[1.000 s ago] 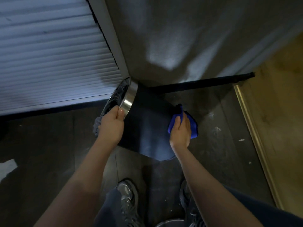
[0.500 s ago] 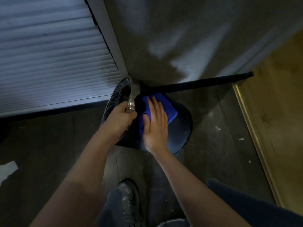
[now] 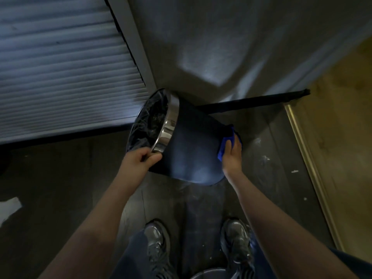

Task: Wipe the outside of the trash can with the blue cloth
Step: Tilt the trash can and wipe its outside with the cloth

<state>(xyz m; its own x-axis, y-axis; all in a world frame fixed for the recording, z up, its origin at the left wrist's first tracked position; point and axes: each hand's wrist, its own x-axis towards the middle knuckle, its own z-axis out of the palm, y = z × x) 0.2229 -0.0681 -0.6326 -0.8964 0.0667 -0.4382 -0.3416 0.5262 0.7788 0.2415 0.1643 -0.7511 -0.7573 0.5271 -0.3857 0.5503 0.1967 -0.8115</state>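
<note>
A dark round trash can with a shiny metal rim and a plastic liner is tipped over to the left on the floor. My left hand grips its metal rim at the near edge. The blue cloth lies against the can's right side near its base. My right hand presses the cloth onto the can with its fingers spread over it. Most of the cloth is hidden under that hand.
A slatted shutter door fills the upper left and a grey wall rises behind the can. A wooden panel with a metal edge strip runs along the right. My two shoes stand on the dark floor, and a grey bucket rim shows at the bottom.
My right hand has slid the cloth from the can's upper side by the rim down to its right side near the base. The left hand keeps its grip on the rim.
</note>
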